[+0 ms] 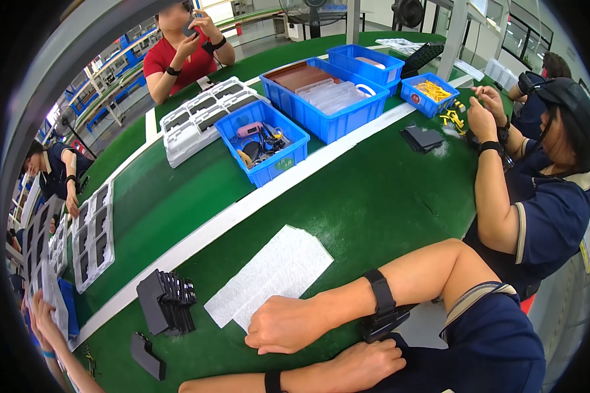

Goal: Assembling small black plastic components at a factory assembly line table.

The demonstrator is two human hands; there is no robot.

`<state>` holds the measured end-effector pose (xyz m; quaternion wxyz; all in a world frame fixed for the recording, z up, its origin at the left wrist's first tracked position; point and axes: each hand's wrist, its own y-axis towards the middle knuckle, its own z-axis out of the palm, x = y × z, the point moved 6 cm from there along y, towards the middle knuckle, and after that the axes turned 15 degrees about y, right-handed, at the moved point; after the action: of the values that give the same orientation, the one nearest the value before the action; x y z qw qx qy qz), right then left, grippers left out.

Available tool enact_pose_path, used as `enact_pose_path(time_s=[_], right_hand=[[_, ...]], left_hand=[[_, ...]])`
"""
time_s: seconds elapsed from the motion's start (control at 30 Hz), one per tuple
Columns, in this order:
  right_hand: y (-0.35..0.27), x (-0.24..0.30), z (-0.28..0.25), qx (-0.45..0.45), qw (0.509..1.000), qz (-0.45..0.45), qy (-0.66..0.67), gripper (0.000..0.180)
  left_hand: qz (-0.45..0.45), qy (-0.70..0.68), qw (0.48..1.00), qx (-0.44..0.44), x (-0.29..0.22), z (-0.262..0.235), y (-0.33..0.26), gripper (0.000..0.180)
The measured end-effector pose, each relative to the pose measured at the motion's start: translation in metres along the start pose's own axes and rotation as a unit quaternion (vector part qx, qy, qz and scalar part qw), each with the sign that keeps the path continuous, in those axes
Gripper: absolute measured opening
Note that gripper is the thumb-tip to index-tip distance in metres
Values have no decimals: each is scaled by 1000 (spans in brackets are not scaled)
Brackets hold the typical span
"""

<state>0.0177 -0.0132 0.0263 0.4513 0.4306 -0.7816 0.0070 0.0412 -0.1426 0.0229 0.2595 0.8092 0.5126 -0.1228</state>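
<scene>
The person's right hand [287, 325] rests on the green table [367, 203], curled into a loose fist. Its knuckles touch the near edge of a white foam sheet [272, 272]. It cannot be told if the fist holds anything.

The left hand [367, 365] lies flat on the right forearm, just under a black wrist strap [380, 291]. Its fingers are spread and hold nothing.

The foam sheet lies flat in front of the person, near the white stripe on the table. To its left stands a stack of black plastic parts [167, 301], with one more black part [145, 355] lying apart (closer to the table edge).

Farther off sit blue bins [262, 141] and white trays [200, 118]. A co-worker in a dark shirt [537, 196] sits just to the right.
</scene>
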Motion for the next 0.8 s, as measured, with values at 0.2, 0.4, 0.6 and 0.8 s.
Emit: enact_pose_path(time_s=[0.2,0.4,0.6,0.8], right_hand=[[-3,-7,-4,-42,999,1,25,22],[0,0,3,0,1000,3,-4,20],[-1,-4,-2,-46,998,-10,29,23],[-1,-1,1,1,1000,8,-2,21]], left_hand=[[26,-13,999,31,10,7,0,8],[-7,-9,1000,6,-1,1,0,8],[8,-3,1000,-7,2,-3,2,8],[3,-6,1000,-5,-1,-2,1,8]])
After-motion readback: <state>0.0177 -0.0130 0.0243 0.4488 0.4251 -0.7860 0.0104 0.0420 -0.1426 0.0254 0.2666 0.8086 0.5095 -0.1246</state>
